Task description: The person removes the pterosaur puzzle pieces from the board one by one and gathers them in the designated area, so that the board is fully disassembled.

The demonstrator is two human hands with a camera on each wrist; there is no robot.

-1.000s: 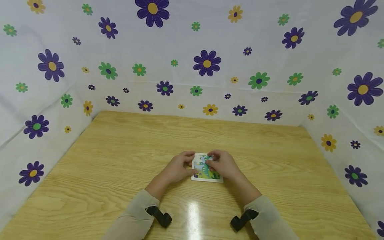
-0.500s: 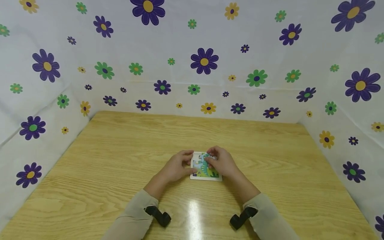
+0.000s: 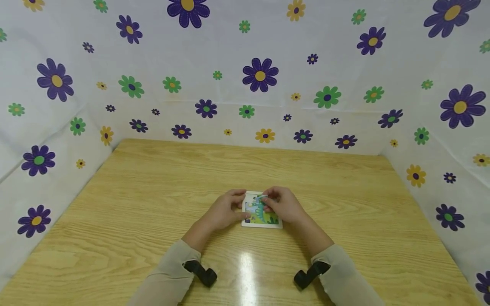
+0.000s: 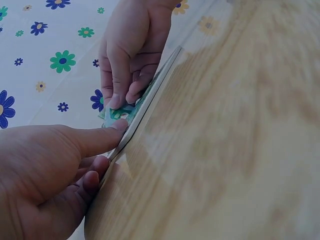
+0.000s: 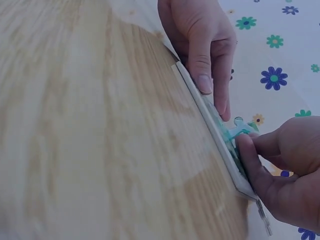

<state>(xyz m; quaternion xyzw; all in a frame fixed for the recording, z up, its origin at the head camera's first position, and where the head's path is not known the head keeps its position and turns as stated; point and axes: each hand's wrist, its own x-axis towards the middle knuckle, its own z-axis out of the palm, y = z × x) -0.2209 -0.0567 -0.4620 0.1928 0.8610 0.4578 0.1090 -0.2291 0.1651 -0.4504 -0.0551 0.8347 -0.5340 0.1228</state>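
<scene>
A small dinosaur jigsaw puzzle point(image 3: 262, 219) in a white frame lies on the wooden table, its upper left part showing plain white. My left hand point(image 3: 223, 211) grips the frame's left side, thumb over the rim and fingers curled at the edge. Over the upper right of the picture, my right hand point(image 3: 285, 206) pinches a puzzle piece point(image 5: 241, 128) between thumb and fingers. In the right wrist view the piece is tilted, its rounded knob raised above the other pieces. The right fingers hide part of the picture. In the left wrist view the left thumb point(image 4: 116, 127) overlaps the picture's edge.
The wood-grain table point(image 3: 160, 182) stretches around the puzzle on every side. White cloth point(image 3: 226, 55) printed with flowers stands behind it and along both sides. Black wrist straps point(image 3: 200, 274) sit on both sleeves. A thin grey jagged thing point(image 5: 264, 217) shows below the right hand.
The right hand has shifted slightly toward the far edge of the puzzle. The left hand keeps its hold on the frame. The head view has moved a little.
</scene>
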